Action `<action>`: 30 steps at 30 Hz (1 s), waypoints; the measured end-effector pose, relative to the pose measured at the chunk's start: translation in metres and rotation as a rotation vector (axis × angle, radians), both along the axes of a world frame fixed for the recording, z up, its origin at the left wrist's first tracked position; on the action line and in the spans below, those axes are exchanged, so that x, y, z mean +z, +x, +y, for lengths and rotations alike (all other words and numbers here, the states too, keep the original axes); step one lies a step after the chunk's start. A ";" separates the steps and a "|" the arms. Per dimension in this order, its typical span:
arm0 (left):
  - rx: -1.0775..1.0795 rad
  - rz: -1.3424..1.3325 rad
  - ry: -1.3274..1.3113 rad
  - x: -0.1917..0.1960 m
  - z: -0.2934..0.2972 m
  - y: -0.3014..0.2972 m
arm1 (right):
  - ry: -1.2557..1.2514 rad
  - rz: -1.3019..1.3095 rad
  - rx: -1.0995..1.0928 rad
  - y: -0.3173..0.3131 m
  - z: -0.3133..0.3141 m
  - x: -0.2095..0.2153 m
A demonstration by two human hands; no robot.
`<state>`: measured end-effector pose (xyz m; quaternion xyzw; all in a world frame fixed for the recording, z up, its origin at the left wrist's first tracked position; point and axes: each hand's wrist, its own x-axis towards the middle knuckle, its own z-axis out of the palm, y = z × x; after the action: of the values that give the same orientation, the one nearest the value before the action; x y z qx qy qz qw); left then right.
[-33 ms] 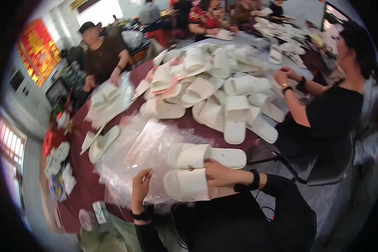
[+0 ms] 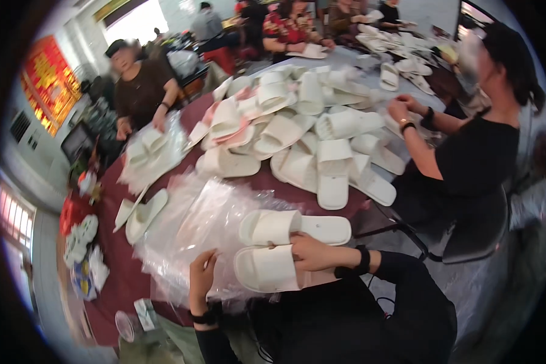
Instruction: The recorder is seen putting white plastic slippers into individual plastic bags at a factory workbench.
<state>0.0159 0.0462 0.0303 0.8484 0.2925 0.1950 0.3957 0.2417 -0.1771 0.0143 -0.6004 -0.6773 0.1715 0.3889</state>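
Only the view has shifted slightly since the earlier frame, right hand (image 2: 312, 252) palm down pinching a pair of white slippers (image 2: 275, 266) at the table's (image 2: 110, 294) near edge, left hand (image 2: 201, 273) raised, fingers bent, grip undeterminable, before clear plastic bags (image 2: 185, 233).

Slipper pile (image 2: 282, 133) behind plastic bags (image 2: 185, 233)

Right fingers (image 2: 303, 245) curl in a grip — left fingers (image 2: 204, 261) loosely bent.

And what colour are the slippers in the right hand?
The slippers are off-white, seen in the head view.
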 end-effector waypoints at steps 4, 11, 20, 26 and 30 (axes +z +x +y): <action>-0.054 -0.028 0.003 0.011 -0.020 0.014 | -0.096 0.059 -0.182 0.002 -0.005 -0.027; -0.050 -0.182 -0.085 0.014 -0.040 0.029 | 0.042 -0.194 -0.210 -0.026 -0.010 -0.014; -0.085 -0.211 0.030 0.013 -0.060 0.037 | 0.090 -0.250 -0.260 -0.032 0.001 -0.005; -0.139 -0.209 -0.081 0.028 -0.072 0.039 | 0.127 -0.352 -0.218 -0.037 0.007 -0.018; -0.271 -0.143 0.046 0.031 -0.060 0.036 | 0.179 -0.348 -0.217 -0.036 0.011 -0.021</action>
<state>0.0524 -0.0138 0.0612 0.8729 0.1417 0.2063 0.4189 0.2061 -0.1661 -0.0070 -0.6535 -0.6780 -0.0385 0.3343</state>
